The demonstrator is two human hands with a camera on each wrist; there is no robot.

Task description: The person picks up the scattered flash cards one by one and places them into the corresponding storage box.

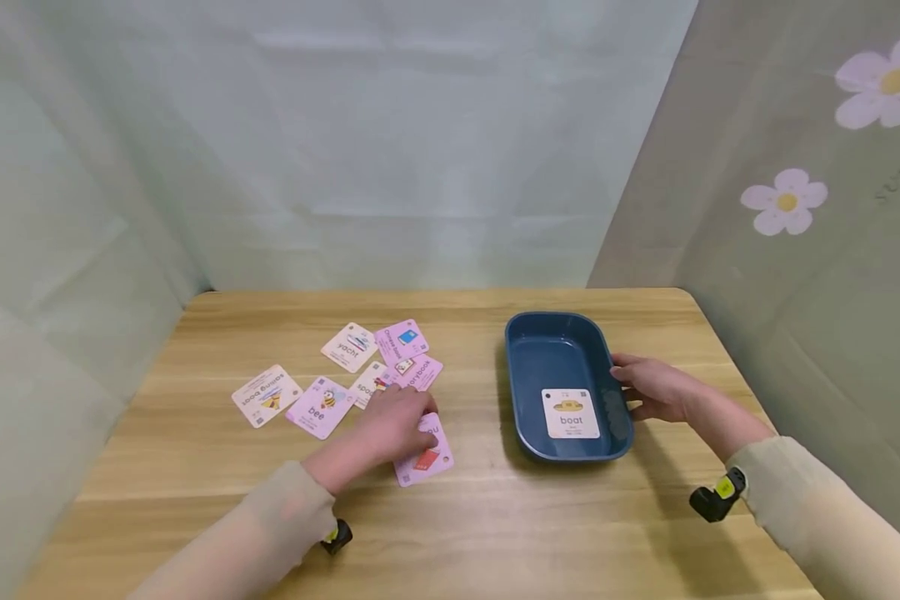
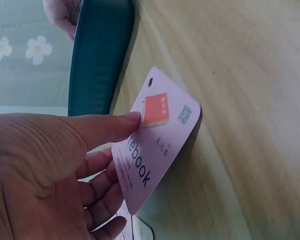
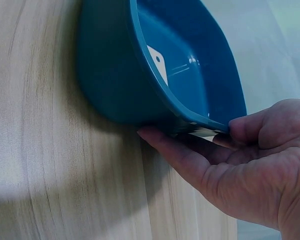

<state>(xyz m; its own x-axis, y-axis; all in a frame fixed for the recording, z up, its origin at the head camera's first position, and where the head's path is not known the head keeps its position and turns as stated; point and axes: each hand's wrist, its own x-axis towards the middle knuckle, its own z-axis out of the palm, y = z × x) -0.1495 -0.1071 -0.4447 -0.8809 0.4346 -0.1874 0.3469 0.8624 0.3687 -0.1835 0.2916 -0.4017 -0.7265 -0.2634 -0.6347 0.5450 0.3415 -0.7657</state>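
Observation:
My left hand pinches a pink card with a red book picture, its thumb on the printed face and the other fingers behind. The card stands tilted against the table in the left wrist view; part of its word is covered. My right hand holds the right side of a dark blue tray, with fingertips at its rim and outer wall. Inside the tray, at its near end, lies a white boat card.
Left of the tray lie the sailing boat card, bee card, yacht card, Chinese book card, and partly covered spade-like card and storybook card. Cloth walls surround the wooden table.

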